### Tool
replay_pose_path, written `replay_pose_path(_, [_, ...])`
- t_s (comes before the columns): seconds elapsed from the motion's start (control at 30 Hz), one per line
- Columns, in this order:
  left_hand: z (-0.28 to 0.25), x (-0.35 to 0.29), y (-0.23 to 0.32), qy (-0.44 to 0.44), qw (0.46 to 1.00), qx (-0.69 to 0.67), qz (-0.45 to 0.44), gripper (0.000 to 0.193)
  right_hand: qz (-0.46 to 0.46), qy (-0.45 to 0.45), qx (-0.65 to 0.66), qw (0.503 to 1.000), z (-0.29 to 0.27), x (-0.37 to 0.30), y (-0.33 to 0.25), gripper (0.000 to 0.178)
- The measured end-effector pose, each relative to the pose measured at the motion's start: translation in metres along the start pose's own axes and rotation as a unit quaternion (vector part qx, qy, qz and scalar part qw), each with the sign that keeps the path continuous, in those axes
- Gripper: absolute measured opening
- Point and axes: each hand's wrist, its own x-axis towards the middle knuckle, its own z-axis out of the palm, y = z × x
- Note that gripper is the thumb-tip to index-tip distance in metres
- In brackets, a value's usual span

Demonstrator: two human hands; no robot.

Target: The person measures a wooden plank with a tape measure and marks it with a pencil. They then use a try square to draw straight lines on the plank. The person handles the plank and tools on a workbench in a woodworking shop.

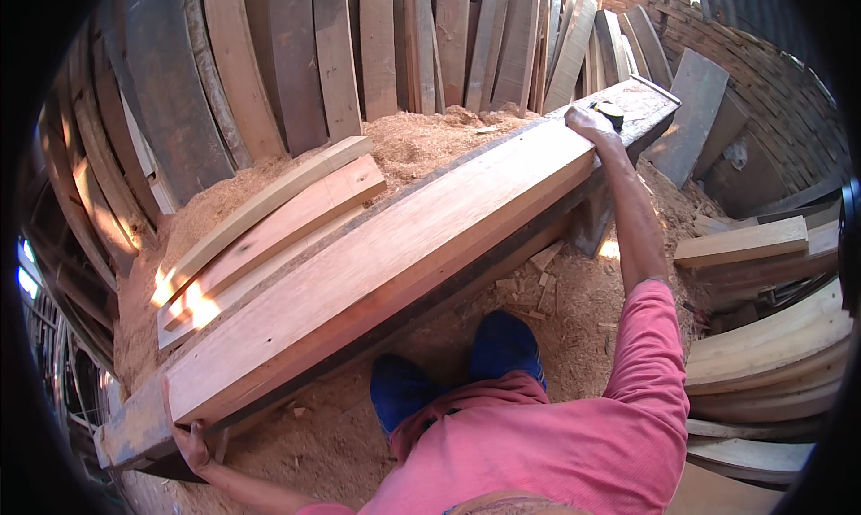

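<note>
A long, thick wooden beam with a pale planed top lies at a slant along a dark workbench. My left hand grips the beam's near left end, its fingers against the end face and its thumb at the lower front edge. At the far right end, my right hand is closed over the beam's corner. Right beside that hand is a black and yellow tape measure; whether the fingers touch it is hard to see.
Beyond the bench, several sawn timbers lie on heaped sawdust. Tall planks lean along the back. More boards are stacked at the right, near a brick wall. Wood offcuts lie on the ground by my feet.
</note>
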Motion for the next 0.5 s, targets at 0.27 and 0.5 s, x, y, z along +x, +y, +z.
replay_pose_path(0.27, [-0.009, 0.0, -0.02, -0.008, 1.0, 0.029, -0.005, 0.126, 0.041, 0.053, 0.029, 0.997, -0.047, -0.033, -0.028, 0.05])
replay_pose_path(0.5, [0.001, 0.0, 0.007, -0.005, 1.0, 0.016, -0.002, 0.124, -0.036, 0.078, 0.41, 0.908, -0.093, -0.049, -0.044, 0.025])
